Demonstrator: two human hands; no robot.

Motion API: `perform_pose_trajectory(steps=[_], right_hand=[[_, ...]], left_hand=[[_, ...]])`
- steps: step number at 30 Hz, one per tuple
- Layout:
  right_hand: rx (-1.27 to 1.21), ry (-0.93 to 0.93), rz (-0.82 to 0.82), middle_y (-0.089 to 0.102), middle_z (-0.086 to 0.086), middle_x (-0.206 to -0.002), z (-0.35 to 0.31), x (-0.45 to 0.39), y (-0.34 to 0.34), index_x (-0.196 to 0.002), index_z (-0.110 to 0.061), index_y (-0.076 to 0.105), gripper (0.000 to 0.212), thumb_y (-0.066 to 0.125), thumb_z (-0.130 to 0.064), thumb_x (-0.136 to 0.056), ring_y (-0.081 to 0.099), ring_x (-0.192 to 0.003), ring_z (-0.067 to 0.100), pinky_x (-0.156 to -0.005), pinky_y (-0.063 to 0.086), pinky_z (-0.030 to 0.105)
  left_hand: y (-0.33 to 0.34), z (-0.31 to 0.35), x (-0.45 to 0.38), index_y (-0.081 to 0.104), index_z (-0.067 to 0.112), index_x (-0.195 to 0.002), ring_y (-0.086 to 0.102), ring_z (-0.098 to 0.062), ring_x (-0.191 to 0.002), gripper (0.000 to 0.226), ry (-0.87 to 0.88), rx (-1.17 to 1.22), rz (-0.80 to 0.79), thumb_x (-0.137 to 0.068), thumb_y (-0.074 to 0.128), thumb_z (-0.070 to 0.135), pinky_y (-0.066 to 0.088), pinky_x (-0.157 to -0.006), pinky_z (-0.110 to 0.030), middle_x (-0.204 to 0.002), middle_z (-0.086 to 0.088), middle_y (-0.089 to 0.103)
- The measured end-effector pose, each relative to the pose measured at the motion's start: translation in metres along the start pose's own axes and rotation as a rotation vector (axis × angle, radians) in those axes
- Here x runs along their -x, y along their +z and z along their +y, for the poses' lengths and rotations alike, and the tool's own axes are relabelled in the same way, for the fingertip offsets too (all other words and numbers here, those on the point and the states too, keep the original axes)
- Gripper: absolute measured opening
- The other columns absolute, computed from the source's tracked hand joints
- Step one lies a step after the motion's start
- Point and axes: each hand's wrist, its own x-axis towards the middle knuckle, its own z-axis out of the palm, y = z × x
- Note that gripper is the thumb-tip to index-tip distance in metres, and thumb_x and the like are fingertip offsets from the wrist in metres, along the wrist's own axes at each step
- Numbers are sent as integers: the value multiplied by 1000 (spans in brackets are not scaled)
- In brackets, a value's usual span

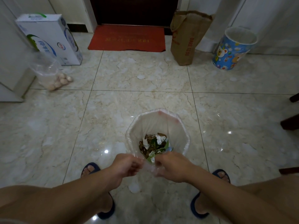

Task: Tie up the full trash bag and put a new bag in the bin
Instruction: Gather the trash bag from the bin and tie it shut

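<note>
early stage. left hand [127, 165] and right hand [171, 168] both pinch the near edge of the clear trash bag [161, 125], which sits just ahead of the hands, mouth wide open around the bin rim. trash [153, 144] lies low inside. bag not gathered, not tied, not lifted out. no new bag seen. second bin [233, 49] far ahead-right, already lined.
</note>
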Motion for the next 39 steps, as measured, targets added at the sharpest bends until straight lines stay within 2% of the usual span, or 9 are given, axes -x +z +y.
perform_pose_trajectory(steps=[4, 10, 17, 21, 23, 29, 32, 36, 39], right_hand=[[261, -38, -70, 64, 9, -110, 7, 5, -11, -113, -13, 59, 31, 64, -23, -84, 62, -97, 28, -73, 44, 33], [245, -20, -43, 66, 15, -103, 7, 3, -9, -108, -8, 65, 20, 58, -16, -90, 63, -94, 33, -75, 45, 34], [231, -96, -6, 67, 18, -93, -5, 6, -2, -98, -3, 65, 16, 55, -11, -89, 65, -83, 35, -70, 49, 37], [247, -121, -1, 66, 20, -90, -11, 5, 1, -95, -1, 62, 18, 49, -12, -91, 64, -79, 35, -65, 42, 36], [227, -126, -1, 66, 20, -88, -14, 5, 3, -93, -1, 63, 18, 48, -12, -91, 64, -78, 36, -67, 47, 38], [219, -129, 25, 66, 19, -89, -19, 1, 8, -95, -2, 63, 20, 48, -14, -92, 65, -78, 35, -69, 48, 39], [164, -136, 57, 67, 17, -87, -18, -1, 13, -96, -5, 63, 21, 49, -20, -94, 65, -77, 33, -67, 48, 38], [0, -60, 74, 71, 7, -94, -14, -6, 8, -111, -17, 65, 25, 58, -27, -89, 67, -85, 25, -71, 51, 33], [-8, -6, 102, 69, 2, -89, -8, -8, -9, -101, -20, 66, 24, 56, -29, -81, 63, -81, 22, -69, 52, 32]], left_hand=[[-10, 11, -7, 73, -2, -77, 60, -19, -59, 6, -29, -87, 44, -76, 73, 5, 50, -55, -27, -68, -12, 69], [-19, 18, -12, 70, -6, -91, 74, -30, -83, 16, -41, -12, 16, -85, 61, 5, 59, -73, -36, -86, -18, 77], [-14, 2, -1, 74, 1, -87, 73, -29, -87, 18, -43, -157, -112, -70, 78, -1, 60, -69, -32, -93, -20, 76], [-18, -4, -3, 73, -4, -89, 73, -26, -77, 15, -42, -189, -26, -76, 74, 2, 60, -68, -33, -88, -19, 76], [-20, -2, -5, 73, -3, -90, 74, -26, -76, 15, -69, -237, -17, -82, 70, 9, 59, -67, -32, -83, -16, 77], [-24, 14, -4, 64, 7, -84, 73, -23, -70, 16, -140, -195, -226, -93, 57, 18, 50, -62, -26, -87, -17, 77], [-26, 22, -3, 68, 6, -94, 67, -17, -61, 14, -159, -84, -281, -90, 59, 15, 45, -59, -26, -82, -14, 75], [-25, 27, -4, 70, 3, -102, 57, -12, -58, 19, -90, -8, -224, -89, 59, 11, 40, -57, -23, -75, -9, 75], [-23, 32, -4, 71, 5, -97, 56, -10, -54, 16, -56, 32, -170, -90, 58, 10, 33, -51, -21, -81, -10, 76]])
